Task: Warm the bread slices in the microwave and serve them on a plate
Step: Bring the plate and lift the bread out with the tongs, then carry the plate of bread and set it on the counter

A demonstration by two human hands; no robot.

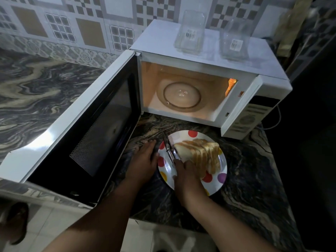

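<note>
The right hand (189,171) curls its fingers around metal tongs (171,151). Just beyond the fingertips, the bread slices (201,155) lie on the dotted plate (222,177). The left hand (143,160) rests flat, fingers together, touching the plate's rim. Beyond stands the open microwave (200,51).

A row of white, brown-crusted bread slices (200,155) leans on a white polka-dot plate (221,166) at 6 o'clock from the white microwave (200,57), whose door (81,135) hangs wide open at 9 o'clock, cavity lit.
</note>
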